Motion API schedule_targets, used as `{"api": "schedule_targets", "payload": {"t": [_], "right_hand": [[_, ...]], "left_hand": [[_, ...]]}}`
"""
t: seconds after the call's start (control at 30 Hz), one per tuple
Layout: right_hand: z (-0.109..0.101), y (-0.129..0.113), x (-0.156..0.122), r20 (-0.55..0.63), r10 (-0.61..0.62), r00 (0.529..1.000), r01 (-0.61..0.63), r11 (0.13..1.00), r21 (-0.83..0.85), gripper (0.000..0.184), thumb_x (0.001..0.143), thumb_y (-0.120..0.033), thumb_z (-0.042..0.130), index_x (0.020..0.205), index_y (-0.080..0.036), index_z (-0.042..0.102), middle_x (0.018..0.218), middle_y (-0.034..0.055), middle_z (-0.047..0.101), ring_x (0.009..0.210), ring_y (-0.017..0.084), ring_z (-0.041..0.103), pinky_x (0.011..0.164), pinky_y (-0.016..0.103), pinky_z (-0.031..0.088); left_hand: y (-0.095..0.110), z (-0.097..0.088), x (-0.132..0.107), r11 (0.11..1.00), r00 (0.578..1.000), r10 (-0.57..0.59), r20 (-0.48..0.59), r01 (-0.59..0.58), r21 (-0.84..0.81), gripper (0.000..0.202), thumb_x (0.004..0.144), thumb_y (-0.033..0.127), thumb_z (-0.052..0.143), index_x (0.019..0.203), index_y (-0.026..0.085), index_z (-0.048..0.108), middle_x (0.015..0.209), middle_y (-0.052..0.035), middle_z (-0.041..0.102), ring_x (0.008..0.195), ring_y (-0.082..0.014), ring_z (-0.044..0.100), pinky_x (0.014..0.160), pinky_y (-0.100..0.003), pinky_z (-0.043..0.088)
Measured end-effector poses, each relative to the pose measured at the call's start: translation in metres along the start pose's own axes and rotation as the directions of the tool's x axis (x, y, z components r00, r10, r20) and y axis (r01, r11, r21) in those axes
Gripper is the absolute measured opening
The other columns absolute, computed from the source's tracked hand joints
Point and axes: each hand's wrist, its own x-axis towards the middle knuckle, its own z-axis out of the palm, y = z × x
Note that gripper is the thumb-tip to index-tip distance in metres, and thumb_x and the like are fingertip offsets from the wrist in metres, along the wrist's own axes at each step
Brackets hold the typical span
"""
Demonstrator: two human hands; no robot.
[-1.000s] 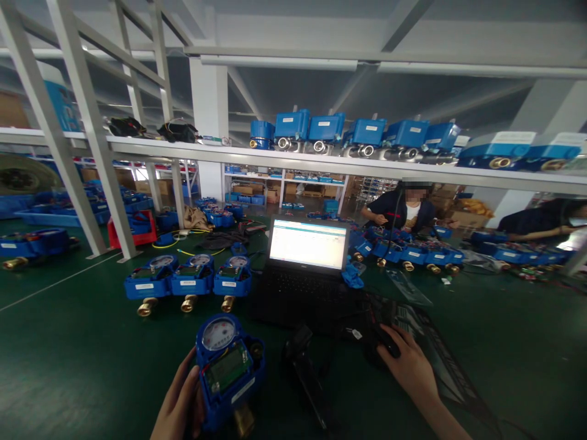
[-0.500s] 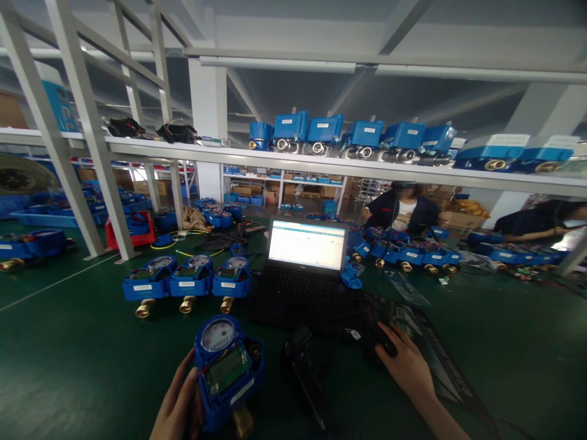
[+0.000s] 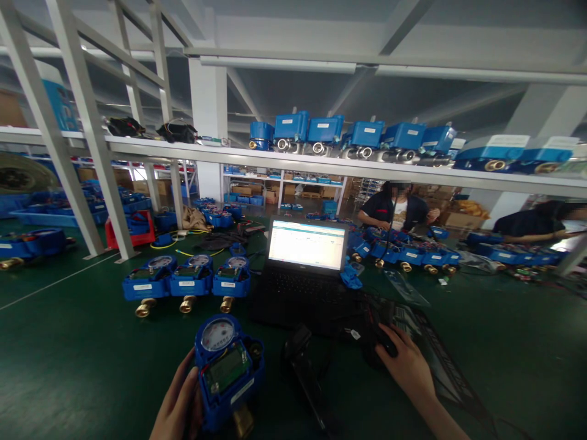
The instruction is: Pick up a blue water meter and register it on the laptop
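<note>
My left hand (image 3: 180, 398) grips the left side of a blue water meter (image 3: 230, 373) with a round dial, an exposed green circuit board and a brass fitting at the bottom. My right hand (image 3: 406, 362) is closed over a black computer mouse (image 3: 386, 340) on a dark mat. Between the hands, a black barcode scanner (image 3: 302, 366) stands on the green table. Behind it sits an open laptop (image 3: 306, 245) with a bright screen whose text is too small to read. Left of the laptop, three similar meters (image 3: 190, 278) are lined up in a row.
Above the table runs a white shelf (image 3: 293, 160) with several blue-cased meters (image 3: 325, 129). Grey metal posts (image 3: 87, 122) rise at left beside a red bin (image 3: 143, 230). Two co-workers (image 3: 398, 208) are across the table at right, behind rows of meters (image 3: 415, 255).
The nearer co-worker across the table has shifted arms and upper body a little. My hands, the meter and the mouse look almost unmoved.
</note>
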Motion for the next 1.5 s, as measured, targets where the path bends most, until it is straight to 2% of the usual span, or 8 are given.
{"api": "schedule_targets", "payload": {"t": [0.53,0.73,0.8,0.87,1.0,1.13,1.33,1.5], "right_hand": [[0.005,0.009,0.002,0.046,-0.03,0.998,0.03,1.0,0.001,0.055,0.083,-0.05,0.043,0.128,-0.024,0.059,0.139,0.011,0.051,0.116,0.035,0.057,0.089,0.052,0.054],[-0.024,-0.043,-0.008,-0.258,-0.2,0.945,0.216,0.976,0.038,0.047,0.083,-0.048,0.045,0.117,-0.02,0.063,0.132,0.0163,0.055,0.127,0.04,0.047,0.1,0.06,0.043],[-0.034,-0.082,-0.024,-0.133,-0.248,0.96,0.27,0.946,0.179,0.042,0.085,-0.049,0.047,0.112,-0.022,0.064,0.115,0.0131,0.065,0.11,0.034,0.059,0.094,0.052,0.049],[-0.04,-0.124,-0.045,0.18,-0.263,0.948,0.195,0.926,0.323,0.047,0.085,-0.05,0.049,0.122,-0.023,0.059,0.104,0.0088,0.068,0.09,0.026,0.066,0.085,0.044,0.054],[-0.042,-0.185,-0.072,0.577,-0.23,0.783,0.028,0.941,0.337,0.081,0.072,-0.039,0.063,0.145,-0.014,0.037,0.133,0.0154,0.057,0.114,0.031,0.06,0.099,0.044,0.048],[-0.05,-0.192,-0.068,0.668,-0.236,0.706,-0.121,0.889,0.442,0.069,0.069,-0.031,0.055,0.134,-0.009,0.047,0.128,0.017,0.059,0.113,0.031,0.059,0.097,0.044,0.046],[-0.105,-0.187,-0.068,0.695,-0.382,0.609,-0.414,0.594,0.69,0.044,0.07,-0.046,0.051,0.101,-0.016,0.056,0.088,0.0056,0.062,0.068,0.017,0.056,0.067,0.032,0.049],[-0.126,-0.198,-0.096,0.762,-0.339,0.552,-0.38,0.711,0.591,0.031,0.068,-0.046,0.061,0.081,-0.018,0.059,0.07,-0.0001,0.055,0.061,0.013,0.046,0.059,0.026,0.042]], "left_hand": [[0.008,0.003,-0.004,0.999,0.999,-0.045,0.023,0.045,-0.026,0.109,0.065,0.083,0.059,0.148,0.016,0.032,0.046,0.0051,0.046,0.045,-0.0119,0.042,0.042,-0.017,0.033],[0.004,0.004,-0.002,0.999,1.0,0.0,0.02,0.001,-0.041,0.109,0.067,0.081,0.059,0.148,0.013,0.03,0.045,0.0065,0.043,0.042,-0.0102,0.04,0.04,-0.015,0.031],[0.0,0.003,0.001,0.998,0.999,0.013,0.033,-0.011,-0.057,0.109,0.067,0.08,0.06,0.148,0.013,0.03,0.045,0.0073,0.042,0.042,-0.0095,0.039,0.04,-0.015,0.03],[-0.004,0.002,0.006,0.998,0.999,0.011,0.048,-0.008,-0.06,0.109,0.066,0.081,0.06,0.148,0.015,0.03,0.044,0.0074,0.042,0.041,-0.0094,0.038,0.039,-0.015,0.029],[-0.011,-0.001,0.013,0.998,0.997,-0.009,0.076,0.014,-0.064,0.11,0.066,0.081,0.059,0.149,0.016,0.027,0.044,0.0075,0.043,0.041,-0.0109,0.04,0.038,-0.017,0.03],[-0.007,0.002,0.01,0.998,0.993,0.043,0.111,-0.038,-0.053,0.113,0.066,0.082,0.057,0.147,0.01,0.027,0.041,0.0091,0.041,0.038,-0.0102,0.037,0.037,-0.017,0.028],[0.006,0.006,0.002,0.997,0.993,0.053,0.102,-0.047,-0.055,0.11,0.069,0.079,0.056,0.147,0.006,0.027,0.042,0.0092,0.043,0.038,-0.0093,0.038,0.037,-0.017,0.029],[0.007,0.006,0.001,0.998,0.994,0.044,0.103,-0.039,-0.048,0.112,0.068,0.078,0.056,0.148,0.006,0.025,0.041,0.0095,0.043,0.037,-0.0094,0.038,0.037,-0.017,0.028]]}}
